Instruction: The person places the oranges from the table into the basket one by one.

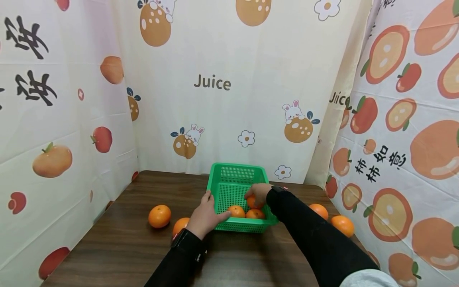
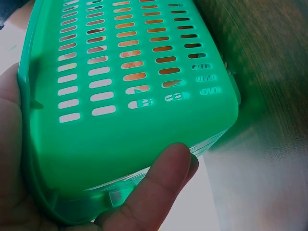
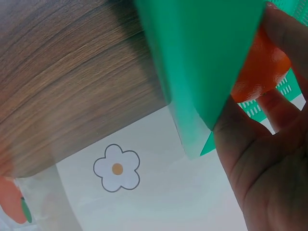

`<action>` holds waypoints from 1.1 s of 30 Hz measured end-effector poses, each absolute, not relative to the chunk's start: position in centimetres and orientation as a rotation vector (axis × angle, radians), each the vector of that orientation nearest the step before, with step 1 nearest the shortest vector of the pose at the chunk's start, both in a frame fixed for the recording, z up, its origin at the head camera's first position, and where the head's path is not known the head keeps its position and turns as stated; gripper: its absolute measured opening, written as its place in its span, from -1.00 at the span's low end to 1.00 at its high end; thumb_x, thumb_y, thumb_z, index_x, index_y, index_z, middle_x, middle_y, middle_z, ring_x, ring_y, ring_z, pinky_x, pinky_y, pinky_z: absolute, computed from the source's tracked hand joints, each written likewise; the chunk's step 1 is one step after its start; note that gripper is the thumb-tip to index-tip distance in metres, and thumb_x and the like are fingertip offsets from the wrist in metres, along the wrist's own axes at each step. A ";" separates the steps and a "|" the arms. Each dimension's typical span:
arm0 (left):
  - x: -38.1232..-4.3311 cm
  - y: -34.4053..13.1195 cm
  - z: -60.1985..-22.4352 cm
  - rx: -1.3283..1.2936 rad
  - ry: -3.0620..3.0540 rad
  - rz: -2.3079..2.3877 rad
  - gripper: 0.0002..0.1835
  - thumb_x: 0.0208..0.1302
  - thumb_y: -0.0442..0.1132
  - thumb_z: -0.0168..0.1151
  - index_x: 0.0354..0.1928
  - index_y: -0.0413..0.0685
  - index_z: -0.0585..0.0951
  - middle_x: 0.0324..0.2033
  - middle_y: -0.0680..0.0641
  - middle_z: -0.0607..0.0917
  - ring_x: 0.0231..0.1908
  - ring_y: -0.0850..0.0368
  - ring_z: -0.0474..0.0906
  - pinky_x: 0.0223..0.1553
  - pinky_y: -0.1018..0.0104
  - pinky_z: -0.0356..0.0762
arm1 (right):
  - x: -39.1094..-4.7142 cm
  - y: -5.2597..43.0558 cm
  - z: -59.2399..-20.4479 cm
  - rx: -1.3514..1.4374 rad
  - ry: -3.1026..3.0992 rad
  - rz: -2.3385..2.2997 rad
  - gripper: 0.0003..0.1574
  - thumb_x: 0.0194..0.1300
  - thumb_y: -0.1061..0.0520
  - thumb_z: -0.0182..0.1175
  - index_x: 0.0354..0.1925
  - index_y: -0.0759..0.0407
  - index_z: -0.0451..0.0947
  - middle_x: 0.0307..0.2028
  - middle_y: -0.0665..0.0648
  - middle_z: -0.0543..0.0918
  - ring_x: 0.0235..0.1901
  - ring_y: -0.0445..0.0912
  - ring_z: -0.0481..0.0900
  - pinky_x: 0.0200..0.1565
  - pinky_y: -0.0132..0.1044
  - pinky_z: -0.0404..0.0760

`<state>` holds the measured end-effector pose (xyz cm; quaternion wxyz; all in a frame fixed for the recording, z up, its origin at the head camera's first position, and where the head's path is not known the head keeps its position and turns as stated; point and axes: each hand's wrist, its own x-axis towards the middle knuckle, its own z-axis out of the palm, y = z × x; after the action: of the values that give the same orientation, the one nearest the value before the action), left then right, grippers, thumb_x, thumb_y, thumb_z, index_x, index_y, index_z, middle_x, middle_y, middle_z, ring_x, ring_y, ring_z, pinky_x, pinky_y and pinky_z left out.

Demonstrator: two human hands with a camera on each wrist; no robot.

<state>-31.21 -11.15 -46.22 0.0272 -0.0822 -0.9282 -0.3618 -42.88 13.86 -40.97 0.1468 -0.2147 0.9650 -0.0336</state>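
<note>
A green plastic basket (image 1: 229,194) with slotted walls stands on the table. My left hand (image 1: 205,216) grips its near left corner, and the left wrist view shows the fingers wrapped about the basket's rim (image 2: 26,120). Inside the right part of the basket, my right hand (image 1: 259,192) holds an orange (image 1: 252,202) by its sides, close to the right wall. Two more oranges lie along the near wall, one at left (image 1: 236,211) and one at right (image 1: 255,214). In the right wrist view the held orange (image 3: 262,70) is partly hidden behind the green wall.
On the dark wooden table (image 1: 125,247), one orange (image 1: 159,216) lies at left and another orange (image 1: 180,226) sits partly behind my left hand. Two oranges, one (image 1: 319,211) behind the other (image 1: 342,226), lie beyond my right forearm. Printed curtains (image 1: 222,111) enclose the table.
</note>
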 end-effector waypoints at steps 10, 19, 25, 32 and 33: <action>-31.3 -11.1 -46.2 -0.251 -2.867 -1.109 0.11 0.38 0.31 0.36 0.62 -0.38 0.21 0.70 -0.23 0.03 0.36 -0.37 0.53 0.30 -0.22 0.57 | -42.0 13.7 -40.7 -0.607 2.779 -0.090 -0.34 0.26 0.31 0.50 0.26 -0.17 0.74 0.27 0.10 0.67 -0.04 -0.05 0.52 0.05 -0.13 0.62; -31.2 -11.1 -46.2 -0.250 -2.871 -1.113 0.10 0.38 0.32 0.35 0.62 -0.37 0.20 0.71 -0.23 0.02 0.38 -0.36 0.52 0.32 -0.22 0.56 | -42.2 14.0 -41.4 -0.664 2.772 -0.057 -0.32 0.30 0.29 0.47 0.33 -0.10 0.69 0.30 0.15 0.66 -0.05 -0.03 0.51 -0.01 -0.17 0.57; -31.2 -11.1 -46.1 -0.248 -2.870 -1.109 0.11 0.38 0.31 0.36 0.61 -0.39 0.21 0.70 -0.24 0.04 0.39 -0.36 0.50 0.33 -0.23 0.55 | -41.9 13.7 -41.3 -0.657 2.761 -0.043 -0.33 0.32 0.28 0.45 0.34 -0.13 0.68 0.33 0.15 0.63 -0.05 -0.02 0.50 -0.07 -0.19 0.54; -31.1 -11.3 -46.1 -0.258 -2.866 -1.130 0.10 0.38 0.31 0.35 0.62 -0.37 0.21 0.70 -0.23 0.03 0.40 -0.36 0.49 0.33 -0.22 0.55 | -41.0 13.4 -40.3 -0.604 2.741 -0.032 -0.35 0.39 0.26 0.42 0.38 -0.15 0.65 0.37 0.20 0.61 -0.02 -0.03 0.52 0.04 -0.14 0.59; -31.1 -11.3 -46.1 -0.260 -2.865 -1.135 0.10 0.38 0.31 0.35 0.62 -0.37 0.21 0.71 -0.22 0.03 0.40 -0.35 0.49 0.33 -0.22 0.55 | -41.0 13.4 -40.2 -0.590 2.735 -0.029 -0.34 0.40 0.25 0.41 0.39 -0.14 0.64 0.37 0.21 0.60 -0.01 -0.03 0.51 0.05 -0.14 0.59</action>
<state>-31.08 -11.27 -46.07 0.0245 -0.0841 -0.9262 -0.3668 -40.97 13.35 -40.21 0.1708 -0.2078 0.9631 -0.0101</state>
